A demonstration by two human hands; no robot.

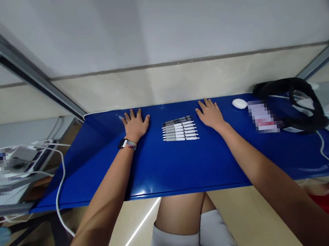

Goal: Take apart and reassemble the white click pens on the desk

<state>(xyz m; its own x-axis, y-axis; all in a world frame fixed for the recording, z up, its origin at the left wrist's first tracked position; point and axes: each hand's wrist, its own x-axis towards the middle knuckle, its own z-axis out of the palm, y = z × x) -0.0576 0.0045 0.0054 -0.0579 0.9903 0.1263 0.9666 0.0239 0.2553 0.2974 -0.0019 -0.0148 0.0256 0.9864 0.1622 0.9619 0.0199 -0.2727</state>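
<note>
Several pens lie side by side in a row on the blue table, white and grey, with darker ones at the back of the row. To their left, my left hand rests palm down with its fingers spread, a band and woven bracelets on the wrist. My right hand lies flat on the table to the right of the pens, its fingers a little apart. Neither hand touches the pens or holds anything.
A white oval object, a blurred-out packet and a black strap-like headset are at the right. White cables hang at the left edge. A wall stands behind the table, with metal posts at both sides.
</note>
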